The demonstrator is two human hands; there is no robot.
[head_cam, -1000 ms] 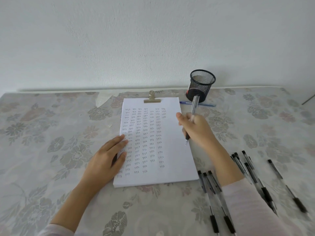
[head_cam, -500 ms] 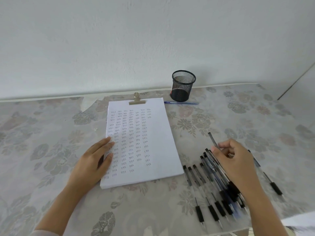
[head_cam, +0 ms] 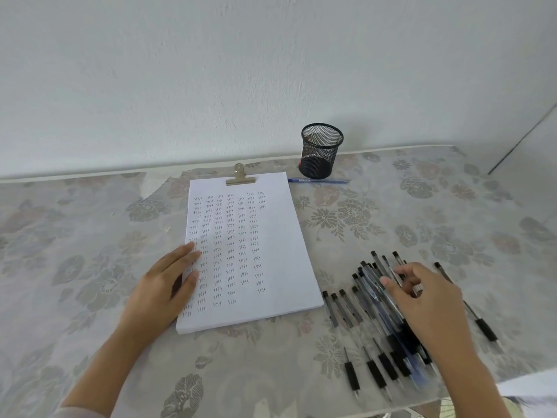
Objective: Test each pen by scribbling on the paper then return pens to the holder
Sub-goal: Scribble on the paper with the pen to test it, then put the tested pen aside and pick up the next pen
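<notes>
The left hand [head_cam: 159,294] lies flat, fingers straight, pressing the 9 o'clock edge of the paper [head_cam: 271,251]. The right hand [head_cam: 428,300] hovers over the pens [head_cam: 370,312] with its fingers bent and its thumb reaching toward 10 o'clock. Blur hides whether it grips one.

The pens are slim clear barrels with black rubber grips, a few tinted blue. They are fanned in a loose overlapping heap at 3 o'clock of the paper, grips toward 6. Their tips come close to the table's near edge. One pen [head_cam: 482,324] lies apart, at 3 o'clock of the hand.

The paper is a thick white stack with square corners, covered in columns of small scribbles and pinched at 12 o'clock by a brassy clip [head_cam: 240,178].

At 1 o'clock of the paper stands the holder [head_cam: 321,152], a round black wire-mesh cup, upright and near the far edge. A blue pen [head_cam: 319,180] lies crosswise just at its foot.

A broad run of glossy floral cloth [head_cam: 90,236] stretches between heap and holder. Behind rises a rough white wall [head_cam: 211,70].
</notes>
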